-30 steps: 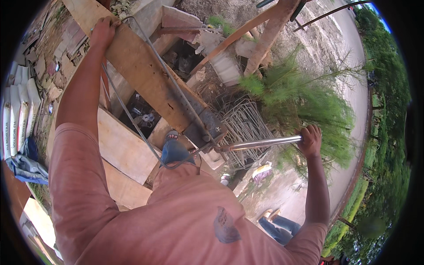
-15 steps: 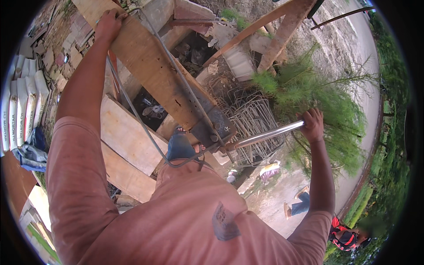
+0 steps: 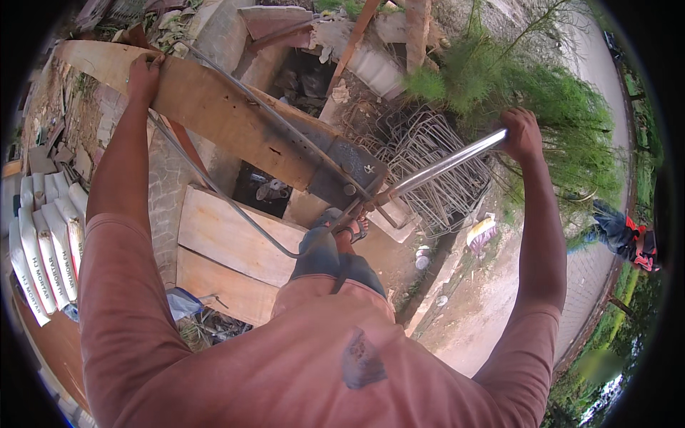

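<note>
Lever of shiny silver metal tube (image 3: pixel 449 165) is gripped at its outer end by the closed right hand (image 3: pixel 526 137); inner end meets the dark metal plate (image 3: pixel 347 160) at the near end of the long brown wooden plank (image 3: pixel 207 96). Left hand (image 3: pixel 145 78) rests on the plank's far part, fingers bent; can't tell how firm its grip is. Thin grey metal rod (image 3: pixel 291 254) runs along the plank, then loops back below it. Tangled bent grey rods (image 3: pixel 439 160) lie beyond the lever.
</note>
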### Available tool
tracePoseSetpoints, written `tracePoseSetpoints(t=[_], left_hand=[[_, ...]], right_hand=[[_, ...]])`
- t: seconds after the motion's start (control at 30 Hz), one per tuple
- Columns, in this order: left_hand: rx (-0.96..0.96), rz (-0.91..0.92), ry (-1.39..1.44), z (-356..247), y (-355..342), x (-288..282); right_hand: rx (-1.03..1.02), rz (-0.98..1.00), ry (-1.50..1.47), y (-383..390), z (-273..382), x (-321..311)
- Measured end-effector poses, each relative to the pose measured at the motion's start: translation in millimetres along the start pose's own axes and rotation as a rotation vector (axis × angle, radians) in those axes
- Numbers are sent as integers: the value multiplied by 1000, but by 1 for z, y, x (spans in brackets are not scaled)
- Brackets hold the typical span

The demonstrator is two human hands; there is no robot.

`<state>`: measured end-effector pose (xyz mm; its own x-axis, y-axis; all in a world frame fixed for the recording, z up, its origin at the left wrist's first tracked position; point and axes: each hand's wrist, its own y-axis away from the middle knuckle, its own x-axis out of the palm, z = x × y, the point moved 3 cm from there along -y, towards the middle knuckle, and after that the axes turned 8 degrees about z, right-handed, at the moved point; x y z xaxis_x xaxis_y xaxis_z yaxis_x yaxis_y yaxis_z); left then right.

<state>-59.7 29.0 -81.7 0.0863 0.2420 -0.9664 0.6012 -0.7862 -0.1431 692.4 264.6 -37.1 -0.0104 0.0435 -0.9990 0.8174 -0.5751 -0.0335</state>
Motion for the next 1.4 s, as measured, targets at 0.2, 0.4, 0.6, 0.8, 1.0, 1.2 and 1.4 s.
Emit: tracePoseSetpoints(t=[0.2, 0.4, 0.6, 0.8, 1.0, 1.2, 1.4], left_hand=[[1, 19, 7, 3, -7, 6], [-33, 3, -7, -12, -4, 8], [-37, 7, -45, -13, -17, 8], [-21, 27, -29, 19, -33, 10], [-62, 2, 19, -25, -8, 12], [-91, 9, 7, -38, 14, 2], [91, -213, 198, -22, 43, -10]], right_hand=[[436, 88, 4, 124, 41, 30], [809, 16, -20, 237, 182, 12], [1276, 90, -141, 272, 324, 3], [1474, 82, -352, 248, 434, -36], [1407, 71, -328, 273, 418, -18], [1297, -211, -306, 292, 372, 24], [1372, -426, -569, 295, 296, 8]])
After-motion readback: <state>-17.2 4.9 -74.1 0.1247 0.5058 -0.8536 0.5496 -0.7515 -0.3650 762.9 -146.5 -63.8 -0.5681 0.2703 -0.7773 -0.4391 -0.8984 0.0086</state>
